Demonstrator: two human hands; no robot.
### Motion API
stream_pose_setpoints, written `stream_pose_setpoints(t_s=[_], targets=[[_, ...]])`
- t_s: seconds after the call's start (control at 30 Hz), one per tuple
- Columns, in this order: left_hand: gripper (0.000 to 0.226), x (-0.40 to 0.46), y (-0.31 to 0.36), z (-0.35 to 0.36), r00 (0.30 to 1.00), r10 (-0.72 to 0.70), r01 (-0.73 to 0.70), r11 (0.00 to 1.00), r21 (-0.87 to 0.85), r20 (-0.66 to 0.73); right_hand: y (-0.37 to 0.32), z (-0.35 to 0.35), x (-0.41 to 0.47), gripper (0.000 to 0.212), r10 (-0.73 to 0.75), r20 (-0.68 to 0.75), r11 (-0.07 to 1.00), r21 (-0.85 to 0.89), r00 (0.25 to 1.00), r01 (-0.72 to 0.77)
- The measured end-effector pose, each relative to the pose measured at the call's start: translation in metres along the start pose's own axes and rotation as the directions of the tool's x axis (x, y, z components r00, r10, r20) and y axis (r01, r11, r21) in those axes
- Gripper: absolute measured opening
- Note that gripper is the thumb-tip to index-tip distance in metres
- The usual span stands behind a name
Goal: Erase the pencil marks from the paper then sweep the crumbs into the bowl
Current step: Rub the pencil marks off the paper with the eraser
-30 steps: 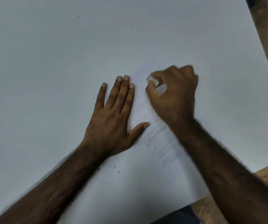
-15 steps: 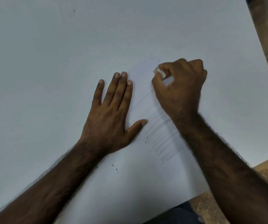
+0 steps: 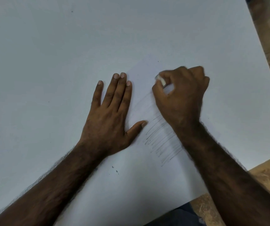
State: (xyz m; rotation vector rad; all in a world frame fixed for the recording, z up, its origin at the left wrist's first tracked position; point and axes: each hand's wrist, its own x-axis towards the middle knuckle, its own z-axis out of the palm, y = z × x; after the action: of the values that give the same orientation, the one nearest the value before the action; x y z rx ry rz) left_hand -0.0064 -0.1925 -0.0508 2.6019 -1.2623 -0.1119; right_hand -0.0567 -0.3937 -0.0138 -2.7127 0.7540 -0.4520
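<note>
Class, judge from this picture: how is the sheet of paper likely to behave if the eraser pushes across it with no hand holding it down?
The paper looks thin and lies flat, so probably light and floppy. It would likely slide or wrinkle under the eraser, which may be why the left hand presses flat on it while the right hand rubs.

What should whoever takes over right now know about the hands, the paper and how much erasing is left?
Left hand: flat, fingers straight, pressing the paper down.
Right hand: pinching a white eraser at the far end of the scribble.
Done: the strokes near the eraser look faint.
Left: the dark pencil marks nearer the person; then sweep the crumbs into the bowl, which is not in view.
</note>
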Motion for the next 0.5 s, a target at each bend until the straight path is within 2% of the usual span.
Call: stream_pose_setpoints(t_s=[0.1, 0.17, 0.33, 0.5], targets=[[0.101, 0.000, -0.001, 0.000, 1.000, 0.003, -0.003, 1.000, 0.007, 0.006, -0.010, 0.000, -0.023, 0.013, -0.146, 0.023, 0.989, -0.011, 0.989, 0.146], [0.102, 0.000, -0.001, 0.001, 1.000, 0.001, -0.001, 1.000, 0.012, 0.008, -0.003, -0.001, -0.017, 0.012, -0.131, 0.009, 0.991, -0.023, 0.991, 0.132], [0.103, 0.000, 0.000, 0.001, 1.000, -0.005, 0.005, 1.000, 0.003, 0.013, 0.012, -0.001, 0.007, 0.012, 0.024, -0.050, 0.999, -0.042, 0.998, -0.026], [0.102, 0.000, -0.001, 0.002, 1.000, -0.001, 0.001, 1.000, 0.002, 0.006, -0.001, 0.000, -0.021, 0.013, -0.097, 0.011, 0.995, 0.001, 0.995, 0.097]])
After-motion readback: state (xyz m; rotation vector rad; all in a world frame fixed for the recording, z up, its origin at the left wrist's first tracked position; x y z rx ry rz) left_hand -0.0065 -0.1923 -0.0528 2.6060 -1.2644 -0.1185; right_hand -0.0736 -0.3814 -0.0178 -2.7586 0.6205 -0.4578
